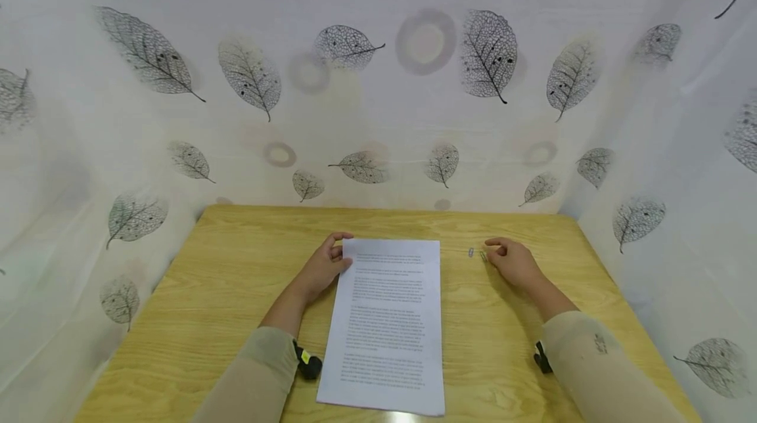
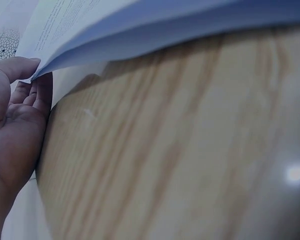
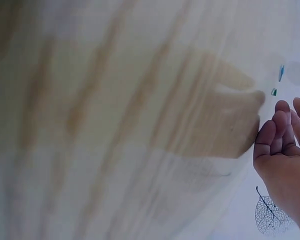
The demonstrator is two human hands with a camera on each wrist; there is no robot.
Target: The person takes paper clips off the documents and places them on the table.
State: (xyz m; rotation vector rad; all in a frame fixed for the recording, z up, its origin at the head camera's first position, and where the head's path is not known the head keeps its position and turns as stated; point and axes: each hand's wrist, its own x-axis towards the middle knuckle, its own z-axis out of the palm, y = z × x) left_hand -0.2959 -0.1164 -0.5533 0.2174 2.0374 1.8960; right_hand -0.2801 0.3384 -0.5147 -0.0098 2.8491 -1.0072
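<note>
A sheaf of printed paper sheets [image 1: 390, 324] lies on the table in the head view. My left hand [image 1: 322, 272] pinches its upper left corner. In the left wrist view, the thumb [image 2: 25, 65] is on top of the paper's edge [image 2: 90, 47] and the other fingers are below. To the right of the paper, my right hand [image 1: 514, 265] hovers at a green paper clip [image 1: 483, 256], fingers loosely bent. The right wrist view shows the green clip [image 3: 274, 92] just beyond the fingertips, with nothing between them. A bluish paper clip [image 1: 470, 252] lies slightly left of the green one.
The wooden table [image 1: 248, 245] carries the paper and clips. Leaf-patterned white sheeting [image 1: 367, 114] hangs behind it and along both sides. Dark wrist straps [image 1: 307, 364] show at the sleeves.
</note>
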